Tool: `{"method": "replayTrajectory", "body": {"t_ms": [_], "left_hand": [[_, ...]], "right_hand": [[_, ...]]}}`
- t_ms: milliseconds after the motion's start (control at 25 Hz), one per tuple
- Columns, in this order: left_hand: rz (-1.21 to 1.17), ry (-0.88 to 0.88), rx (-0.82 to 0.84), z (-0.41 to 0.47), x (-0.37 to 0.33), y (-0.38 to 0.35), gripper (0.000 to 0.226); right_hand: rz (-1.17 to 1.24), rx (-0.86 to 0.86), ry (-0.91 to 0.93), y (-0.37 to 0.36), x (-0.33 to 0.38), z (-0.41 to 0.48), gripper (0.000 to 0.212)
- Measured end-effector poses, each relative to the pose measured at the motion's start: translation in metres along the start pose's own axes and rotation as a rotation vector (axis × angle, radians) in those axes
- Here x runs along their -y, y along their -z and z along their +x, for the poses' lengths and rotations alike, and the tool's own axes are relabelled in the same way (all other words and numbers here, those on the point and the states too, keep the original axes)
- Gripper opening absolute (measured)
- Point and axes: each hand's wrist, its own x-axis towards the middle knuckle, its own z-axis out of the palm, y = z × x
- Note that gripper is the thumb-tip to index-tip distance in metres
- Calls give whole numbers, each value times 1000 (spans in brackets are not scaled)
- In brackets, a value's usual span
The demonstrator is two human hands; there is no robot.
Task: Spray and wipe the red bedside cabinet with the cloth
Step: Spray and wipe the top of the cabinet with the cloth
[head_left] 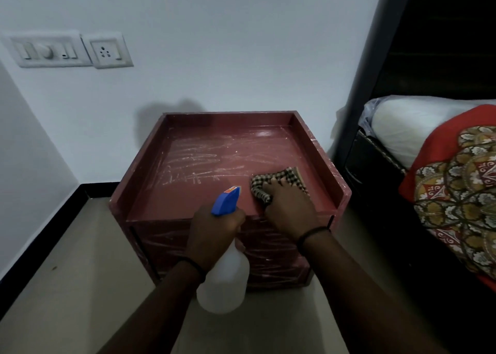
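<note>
Wall of plain white plaster (241, 45) backs the scene, and a dark-framed bed with a red patterned spread (456, 192) stands to the right. Between them, against the wall, sits the red wooden bedside cabinet (142, 163). Its top is a shallow tray with a raised rim on three sides, open toward the person. The tray floor is streaked with whitish smears and holds only the cloth and the hand on it. The front shows no open drawer. I judge the cabinet stiff and heavy enough to stay put under firm rubbing, so it needs no steadying. The translucent white plastic spray bottle with a blue trigger head (228, 281) hangs in front of the cabinet, its nozzle aimed over the tray. How much liquid it holds cannot be made out. It looks light and smooth, best held at the neck, and the left hand (212, 235) is wrapped round it there. The brown-and-cream checked cloth (287, 178) lies bunched at the tray's near right. It is soft and limp, so it likely works best under a flat press. The right hand (290, 208) bears down on it with the fingers spread.
</note>
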Motion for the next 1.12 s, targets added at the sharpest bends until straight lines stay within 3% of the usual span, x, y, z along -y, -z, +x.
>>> {"method": "replayTrajectory", "body": {"t_ms": [120,360,600,920,1120], "left_hand": [[4,-5,-2,2,0,0,39],[1,-5,-17,1,-2,-2,41],[16,11,-17,4,0,4,33],[-51,84,-35,5,3,21,44],[-58,86,-42,8,4,27,39]], "right_hand": [[-8,1,29,1,1,-13,48],[-29,42,-29,-7,14,52,38],[-17,1,103,-11,10,-5,44],[-53,17,-6,-21,33,57,37],[-32,-12,76,-21,32,3,53]]}}
